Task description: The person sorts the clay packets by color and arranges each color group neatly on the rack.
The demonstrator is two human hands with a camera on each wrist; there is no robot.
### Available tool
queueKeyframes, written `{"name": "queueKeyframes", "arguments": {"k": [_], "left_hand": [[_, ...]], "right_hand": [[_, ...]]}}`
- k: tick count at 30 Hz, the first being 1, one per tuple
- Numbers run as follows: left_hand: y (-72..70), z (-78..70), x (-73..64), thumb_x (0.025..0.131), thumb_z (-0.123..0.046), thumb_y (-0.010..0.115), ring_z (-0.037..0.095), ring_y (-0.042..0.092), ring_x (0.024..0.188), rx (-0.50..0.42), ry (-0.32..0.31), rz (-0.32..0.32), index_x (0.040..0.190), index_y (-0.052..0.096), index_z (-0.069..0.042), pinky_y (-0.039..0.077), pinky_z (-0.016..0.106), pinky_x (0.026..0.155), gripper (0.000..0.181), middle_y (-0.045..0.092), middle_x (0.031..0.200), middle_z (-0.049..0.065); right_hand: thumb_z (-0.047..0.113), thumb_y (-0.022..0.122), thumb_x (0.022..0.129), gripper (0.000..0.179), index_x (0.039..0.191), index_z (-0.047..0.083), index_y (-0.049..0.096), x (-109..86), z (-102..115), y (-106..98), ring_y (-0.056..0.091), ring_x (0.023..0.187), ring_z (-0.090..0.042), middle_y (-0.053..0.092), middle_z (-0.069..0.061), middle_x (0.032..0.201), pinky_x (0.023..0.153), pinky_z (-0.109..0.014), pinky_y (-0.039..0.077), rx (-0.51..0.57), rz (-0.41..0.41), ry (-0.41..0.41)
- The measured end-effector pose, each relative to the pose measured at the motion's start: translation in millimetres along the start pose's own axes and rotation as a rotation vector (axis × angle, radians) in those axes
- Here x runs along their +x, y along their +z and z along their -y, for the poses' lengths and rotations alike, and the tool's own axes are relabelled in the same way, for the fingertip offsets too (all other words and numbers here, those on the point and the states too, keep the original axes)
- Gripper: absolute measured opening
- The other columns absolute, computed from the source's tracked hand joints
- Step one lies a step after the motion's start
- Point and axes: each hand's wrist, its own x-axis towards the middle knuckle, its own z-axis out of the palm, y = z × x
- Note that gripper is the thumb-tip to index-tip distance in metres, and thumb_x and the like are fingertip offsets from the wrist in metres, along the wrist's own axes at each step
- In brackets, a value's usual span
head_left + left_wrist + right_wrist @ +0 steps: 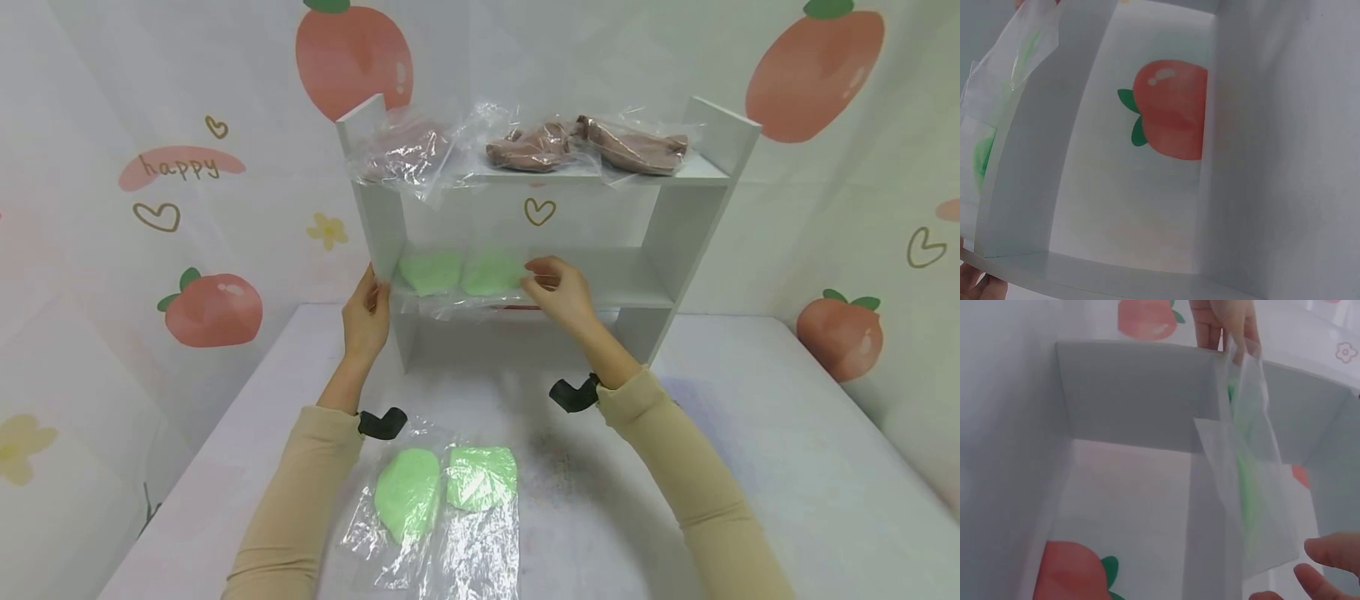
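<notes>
Two bagged light green flat pieces lie side by side on the middle shelf: a left one (431, 272) and a right one (492, 273). My left hand (364, 323) is at the left side panel (381, 229), thumb by its front edge. In the right wrist view, that hand's fingertips (1250, 332) meet the top of a clear bag (1219, 447) hanging over the shelf edge. My right hand (564, 293) is beside the right green piece, its thumb and fingers apart near the bag's edge in the right wrist view.
Bagged brown-pink pieces (633, 148) lie on the top shelf (555, 177) of the white rack. Two more bagged green pieces, a rounded one (408, 493) and a squarish one (482, 478), lie on the table (600, 533) in front. A fruit-print backdrop (255, 242) stands behind.
</notes>
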Motion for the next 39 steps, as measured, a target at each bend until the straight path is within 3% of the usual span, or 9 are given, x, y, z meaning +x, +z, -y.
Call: {"name": "queueKeyframes", "arguments": {"k": [7,14,20,31,39], "left_hand": [[-0.8,0.8,-0.7,0.098,-0.008,0.044,0.038,0.051,0.124,0.015,-0.010,0.006,0.144,0.035,-0.010,0.047,0.045,0.102,0.047,0.047,0.139,0.022],[-0.4,1.7,-0.3,0.098,-0.007,0.044,0.039,0.050,0.124,0.009,-0.003,0.004,0.144,0.035,-0.009,0.046,0.046,0.103,0.047,0.045,0.140,0.022],[-0.5,3.1,0.5,0.098,-0.009,0.044,0.039,0.051,0.123,0.025,-0.004,0.000,0.144,0.036,-0.011,0.047,0.044,0.103,0.047,0.046,0.140,0.021],[-0.2,3.4,0.5,0.098,-0.009,0.044,0.038,0.052,0.123,0.035,-0.007,-0.004,0.144,0.036,-0.011,0.047,0.045,0.103,0.046,0.047,0.139,0.021],[0.3,3.9,1.1,0.098,-0.008,0.044,0.038,0.051,0.123,0.023,-0.002,-0.006,0.144,0.036,-0.011,0.046,0.044,0.103,0.046,0.047,0.139,0.021]], "right_hand": [[0.012,0.061,0.089,0.034,0.120,-0.002,0.057,-15.9,-2.0,-8.4,0.059,0.112,-0.034,0.058,-0.021,0.123,0.093,-0.044,0.053,0.010,0.079,-0.018],[0.007,0.063,0.087,0.031,0.116,-0.005,0.059,-38.7,-9.6,-10.0,0.063,0.102,-0.037,0.062,-0.024,0.116,0.088,-0.045,0.055,-0.028,0.137,-0.114],[0.012,0.064,0.088,0.032,0.117,0.000,0.059,-61.4,-21.7,-5.7,0.063,0.101,-0.033,0.062,-0.019,0.117,0.085,-0.042,0.056,-0.045,0.219,-0.089],[0.021,0.066,0.087,0.045,0.126,0.004,0.052,-96.7,-52.8,11.9,0.061,0.101,-0.029,0.057,-0.022,0.119,0.087,-0.037,0.056,-0.082,0.523,-0.048],[0.018,0.070,0.084,0.051,0.125,-0.001,0.049,-112.9,-71.8,27.8,0.058,0.107,-0.039,0.054,-0.025,0.123,0.089,-0.041,0.056,-0.060,0.599,-0.036]]}}
